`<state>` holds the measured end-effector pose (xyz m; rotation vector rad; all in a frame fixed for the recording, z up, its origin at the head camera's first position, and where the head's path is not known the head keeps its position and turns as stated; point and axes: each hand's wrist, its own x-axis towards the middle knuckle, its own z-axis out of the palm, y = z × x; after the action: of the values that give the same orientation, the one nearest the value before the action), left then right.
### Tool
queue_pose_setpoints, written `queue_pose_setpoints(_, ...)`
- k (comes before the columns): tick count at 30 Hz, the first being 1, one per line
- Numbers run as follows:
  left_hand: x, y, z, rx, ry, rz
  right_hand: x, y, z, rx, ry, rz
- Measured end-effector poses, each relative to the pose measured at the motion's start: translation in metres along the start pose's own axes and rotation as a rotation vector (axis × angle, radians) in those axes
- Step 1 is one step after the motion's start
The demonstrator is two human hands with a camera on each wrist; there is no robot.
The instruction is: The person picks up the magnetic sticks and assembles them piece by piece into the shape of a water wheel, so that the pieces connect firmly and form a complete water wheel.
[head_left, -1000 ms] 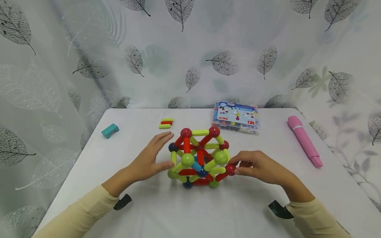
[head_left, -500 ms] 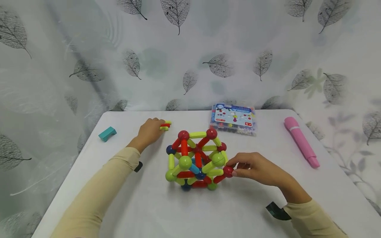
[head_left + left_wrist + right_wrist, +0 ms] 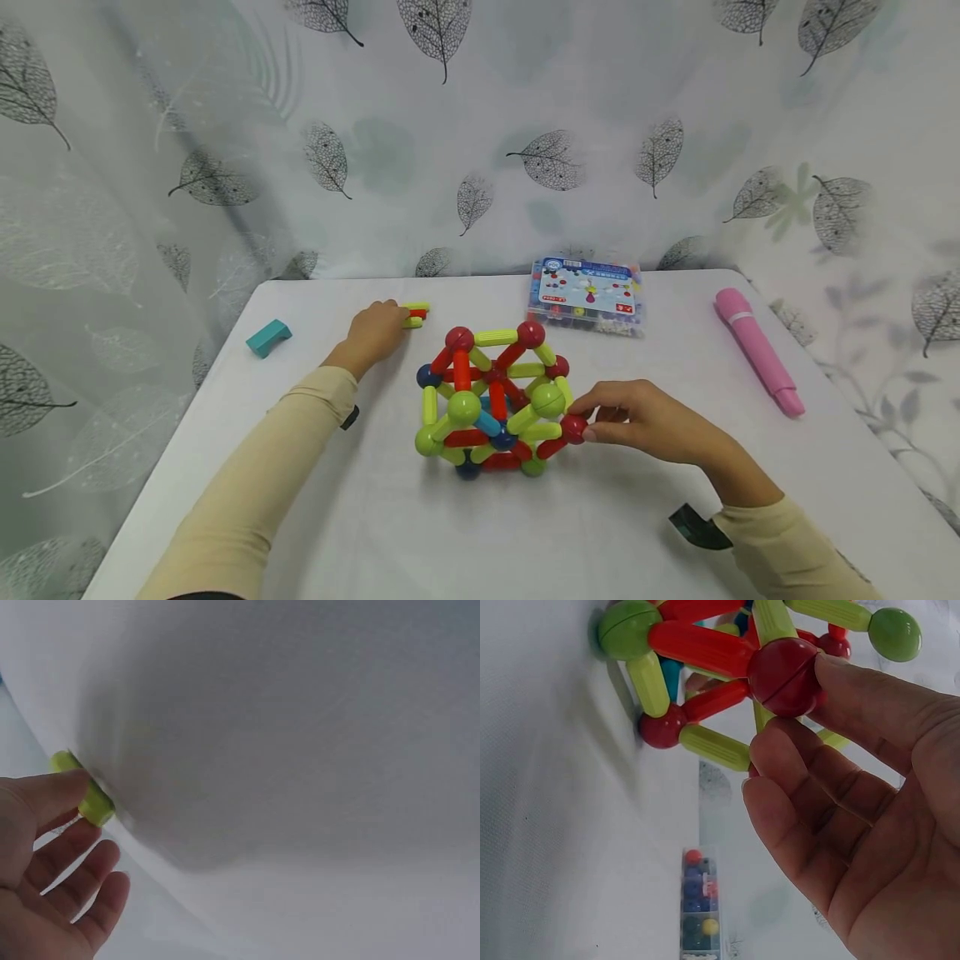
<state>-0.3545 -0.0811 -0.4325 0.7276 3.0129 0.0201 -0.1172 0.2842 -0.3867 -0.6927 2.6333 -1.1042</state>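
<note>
A ball-and-stick model (image 3: 498, 387) of red, yellow-green and blue sticks joined by coloured balls stands mid-table in the head view. My right hand (image 3: 652, 421) pinches a red ball (image 3: 784, 677) on its right side between thumb and fingers. Behind the model and to its left, my left hand (image 3: 375, 329) is at a small group of loose sticks. Its thumb and a finger pinch a yellow-green stick (image 3: 94, 802), seen in the left wrist view; the other fingers are loosely bent. A red stick (image 3: 417, 314) lies beside it, partly hidden.
A clear plastic box (image 3: 585, 296) with a printed label and small pieces inside lies at the back of the table. To the right is a pink pen-shaped object (image 3: 759, 352); a teal block (image 3: 268, 337) lies far left. A leaf-patterned curtain (image 3: 480, 150) hangs behind.
My left hand has left the model's left side and reached back to the loose sticks, where it now pinches one. The right hand stays on the red ball.
</note>
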Motion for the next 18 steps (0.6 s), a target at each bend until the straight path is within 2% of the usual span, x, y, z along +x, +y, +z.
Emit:
queue_pose_setpoints(8,-0.001,-0.003,0.005,0.023,0.046,0.04,0.0,-0.002,-0.001,0.003,-0.004,0.022)
queue_pose_setpoints(13,-0.014,0.0,-0.001,-0.122,0.112,0.054,0.0,-0.001,-0.001,-0.006,0.011,0.013)
queue_pose_setpoints(18,-0.037,0.004,-0.026,-0.261,0.225,0.104,0.001,-0.001,0.002,-0.025,0.066,0.035)
